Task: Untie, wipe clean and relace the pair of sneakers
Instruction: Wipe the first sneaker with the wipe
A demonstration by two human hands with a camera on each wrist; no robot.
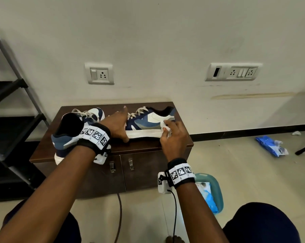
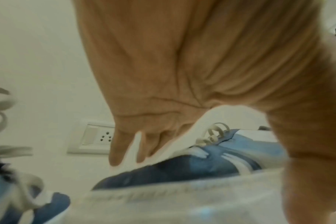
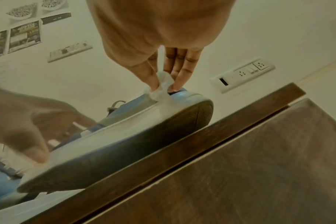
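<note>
A pale wall with socket plates (image 1: 99, 73) is seen behind a low brown cabinet (image 1: 144, 149), used here as the desk. Two blue and white sneakers are set on its top. The right sneaker (image 1: 146, 122) is laid with its side toward the person, heel to the right, and is tipped so that its dark sole faces the desk edge in the right wrist view. The left sneaker (image 1: 72, 130) is placed with its heel toward the person, overhanging the front edge.

The wiping step is judged to be in hand. A white wipe (image 3: 161, 89) is pinched in the grip of the right hand (image 1: 173, 139) and pressed against the shoe's side near the heel, just above the white midsole. The left hand (image 1: 117, 126) is spread flat, fingers straight, and rests on the toe end of the same shoe to steady it. The laces (image 1: 138, 111) on both shoes are threaded but look loose.

Next, the wipe would probably have to be drawn along the midsole toward the toe while the shoe is held firmly. Relacing is not yet begun.
</note>
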